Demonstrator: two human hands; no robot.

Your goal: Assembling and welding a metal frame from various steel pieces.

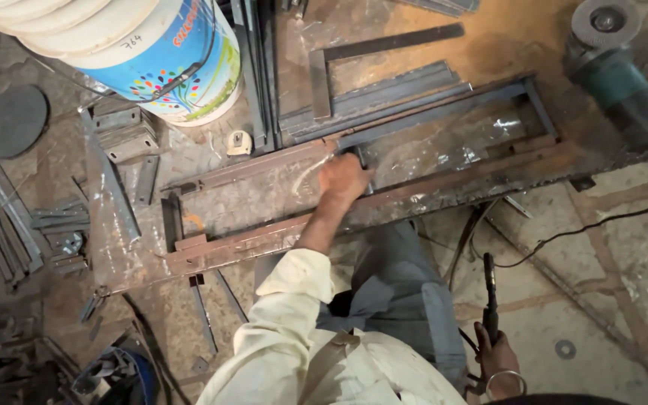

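Rusty steel everywhere: I see a long flat frame (444, 161) lying on a steel counter (129, 259) across the middle of the picture, from lower left up toward the upper right. My guess is it lies flat so its bars stay square to each other.

Left hand (343, 178) at picture centre, knuckles up, fingers curled down onto the frame's inner bar, pressing or gripping it; I cannot tell which, the fingertips are hidden. Probably steadying the piece.

Right hand (498, 360) at lower right, well apart from the frame, closed around a dark welding holder (489, 296) held upright, tip pointing up the picture, cable trailing off; it seems kept clear of the metal.

Edges and room: near edge of the counter runs just above the person's knees. A grinder (616, 75) sits at upper right, touching or just beside the frame's far end, its cord looping down the right side. A bucket (170, 64) crowds the upper left, a tape measure (239, 142) just below it. Bar offcuts (1, 210) litter the left floor. Barest floor is lower right, beside the holder.
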